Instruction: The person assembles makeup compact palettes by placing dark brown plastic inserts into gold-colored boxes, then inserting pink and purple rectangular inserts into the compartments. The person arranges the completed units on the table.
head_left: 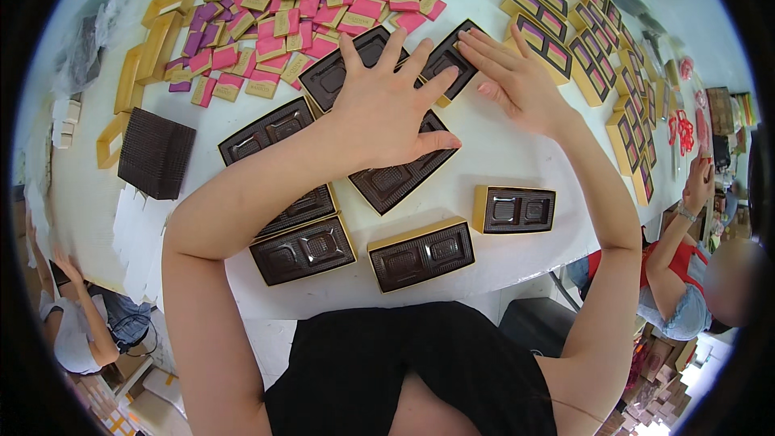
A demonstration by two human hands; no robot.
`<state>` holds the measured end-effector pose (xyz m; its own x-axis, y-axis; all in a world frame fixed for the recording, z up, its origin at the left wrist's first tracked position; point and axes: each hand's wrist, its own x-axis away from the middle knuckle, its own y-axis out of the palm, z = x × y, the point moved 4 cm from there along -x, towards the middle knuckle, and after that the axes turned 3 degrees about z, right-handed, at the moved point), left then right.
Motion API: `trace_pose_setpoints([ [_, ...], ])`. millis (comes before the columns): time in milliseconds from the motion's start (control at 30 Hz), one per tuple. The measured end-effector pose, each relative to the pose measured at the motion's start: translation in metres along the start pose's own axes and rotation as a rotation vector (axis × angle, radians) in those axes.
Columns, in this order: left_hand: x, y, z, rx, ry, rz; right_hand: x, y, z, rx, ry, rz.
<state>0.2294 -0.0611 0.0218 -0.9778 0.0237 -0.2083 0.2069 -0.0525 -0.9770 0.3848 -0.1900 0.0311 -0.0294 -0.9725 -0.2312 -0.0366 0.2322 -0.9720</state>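
My left hand point(383, 109) is spread wide, palm down, over gold boxes lined with dark brown plastic trays. Its fingers reach across a tray box point(329, 77) and toward a narrower one point(449, 55), while the thumb lies over a nearer box point(404, 178). My right hand point(521, 85) has its fingers stretched out, the tips at the right edge of that narrower box and the thumb apart. Neither hand grasps anything. Closer to me are more tray boxes, including one in the middle point(421, 255), one at the right point(517, 210) and one at the left point(303, 250).
A heap of pink, purple and gold wrapped pieces point(303, 12) covers the far table. Filled boxes point(593, 69) stand in rows at the right. Empty gold frames point(161, 40) and a stack of brown trays point(157, 153) are at the left. Other people work at both sides.
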Motion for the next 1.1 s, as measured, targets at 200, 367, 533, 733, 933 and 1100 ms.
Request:
trace_pose_setpoints([
  [200,0.001,-0.001,-0.002,-0.017,0.006,0.005,-0.068,-0.018,0.029,-0.245,0.332,-0.101],
  [367,-0.001,0.001,-0.002,0.003,0.048,0.037,-0.135,0.033,0.03,-0.074,-0.065,0.083],
  [533,0.001,-0.003,-0.001,0.023,0.016,0.054,-0.11,-0.012,0.025,-0.366,-0.093,0.145],
  [733,-0.002,0.001,0.001,-0.069,-0.049,-0.06,-0.005,-0.009,-0.003,-0.359,-0.108,0.043],
  [933,0.0,0.004,-0.002,-0.047,-0.025,0.004,0.002,0.004,-0.011,-0.256,-0.135,-0.049],
  [1100,0.001,0.004,-0.002,-0.014,-0.076,0.039,0.004,0.003,-0.007,-0.242,-0.131,0.024],
])
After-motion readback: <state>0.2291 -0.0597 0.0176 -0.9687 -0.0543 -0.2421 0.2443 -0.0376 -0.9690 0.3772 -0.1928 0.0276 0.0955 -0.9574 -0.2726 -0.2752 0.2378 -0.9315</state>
